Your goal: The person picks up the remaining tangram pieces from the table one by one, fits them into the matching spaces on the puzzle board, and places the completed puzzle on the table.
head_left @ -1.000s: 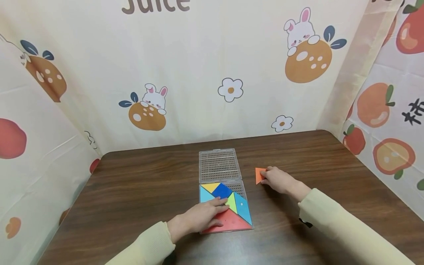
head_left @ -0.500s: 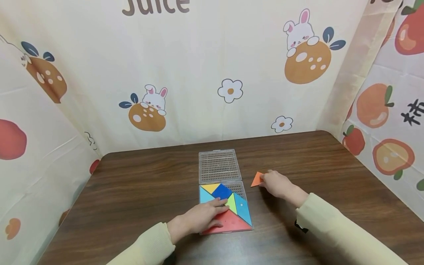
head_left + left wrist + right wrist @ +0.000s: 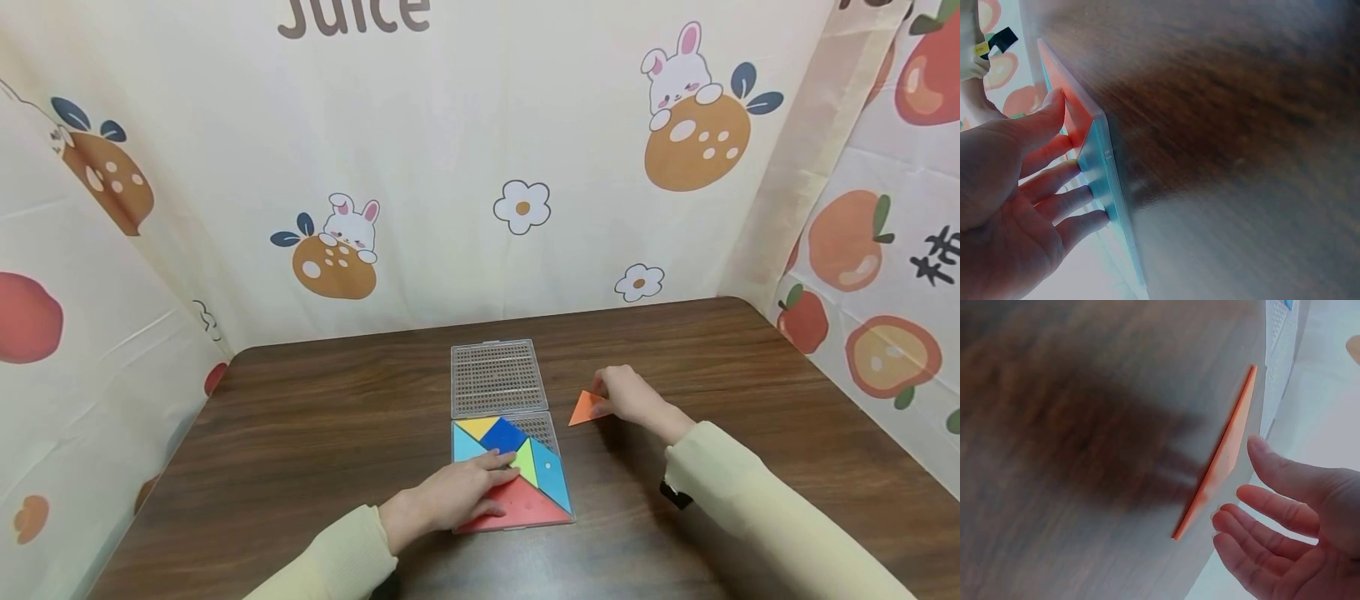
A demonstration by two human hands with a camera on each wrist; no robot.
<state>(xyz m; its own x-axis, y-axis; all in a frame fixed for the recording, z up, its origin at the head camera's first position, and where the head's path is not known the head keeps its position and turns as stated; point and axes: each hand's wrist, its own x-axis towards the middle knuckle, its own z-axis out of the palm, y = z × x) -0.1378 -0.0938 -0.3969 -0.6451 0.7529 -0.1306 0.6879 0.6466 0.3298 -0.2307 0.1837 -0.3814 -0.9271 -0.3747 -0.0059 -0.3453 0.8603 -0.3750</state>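
An orange triangular tangram piece (image 3: 582, 410) lies flat on the table, right of the plastic case. My right hand (image 3: 626, 396) hovers over its right part; in the right wrist view the fingertips (image 3: 1260, 445) stand apart from the piece, holding nothing. My left hand (image 3: 453, 492) rests with spread, fairly straight fingers on the tangram pieces in the case's near half. Those showing include a red triangle (image 3: 525, 502), a light green triangle (image 3: 526, 461), a dark blue square (image 3: 503, 434), a yellow triangle (image 3: 477, 426) and a blue parallelogram (image 3: 550, 472). The hand covers part of the pieces.
The clear case's lid (image 3: 497, 379) lies opened flat behind the tray. An uncovered gridded corner (image 3: 542, 427) shows at the tray's far right. Brown table (image 3: 322, 425) spreads around it, with a printed curtain (image 3: 450, 150) behind.
The orange triangle has turned and slid slightly left and toward me. My right hand has then lifted off it a little. The left hand stays in place.
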